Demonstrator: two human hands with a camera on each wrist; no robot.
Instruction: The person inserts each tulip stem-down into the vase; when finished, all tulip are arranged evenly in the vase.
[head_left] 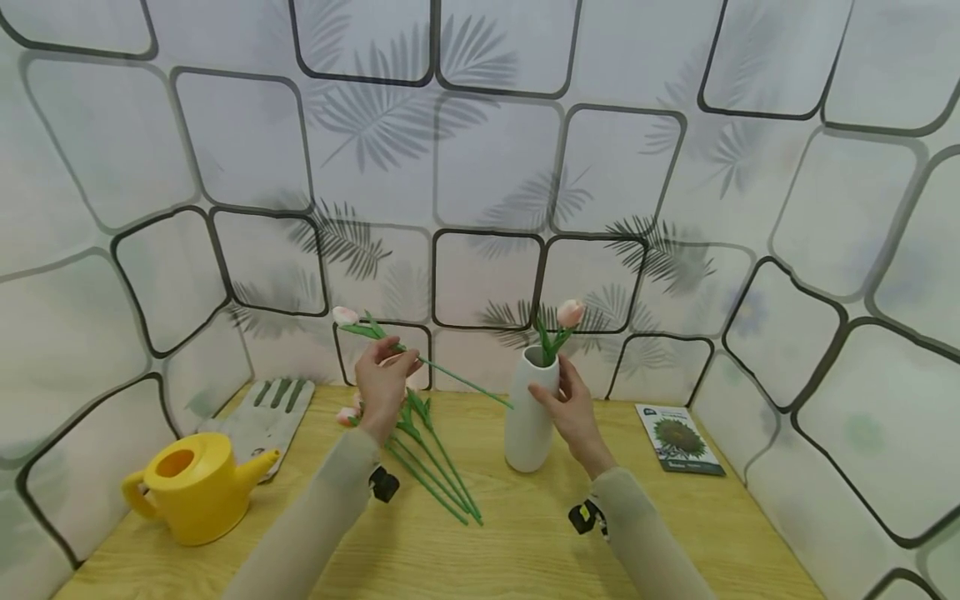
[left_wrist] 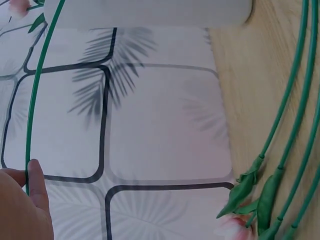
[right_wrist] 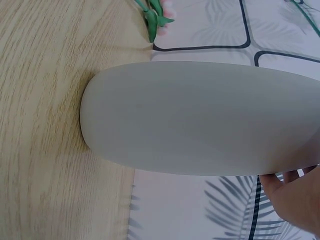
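My left hand [head_left: 381, 383] pinches the green stem of a pink tulip [head_left: 347, 316]. Its bloom points to the left, and the stem slants down right toward the white vase [head_left: 528, 425]. Between thumb and finger the stem [left_wrist: 37, 90] also shows in the left wrist view. On the vase's right side, near the top, my right hand [head_left: 573, 408] holds it; the vase [right_wrist: 200, 117] stands upright on the table. Another pink tulip [head_left: 570, 313] is in the vase, its lower stem hidden inside. Several tulips [head_left: 438, 467] lie below my left hand, blooms partly hidden by it.
A yellow watering can [head_left: 198, 492] stands at the left of the wooden table [head_left: 480, 567], with pale work gloves [head_left: 262, 417] behind it. A seed packet with a flower picture [head_left: 678, 439] lies on the right. Patterned walls [head_left: 495, 167] enclose the back and sides.
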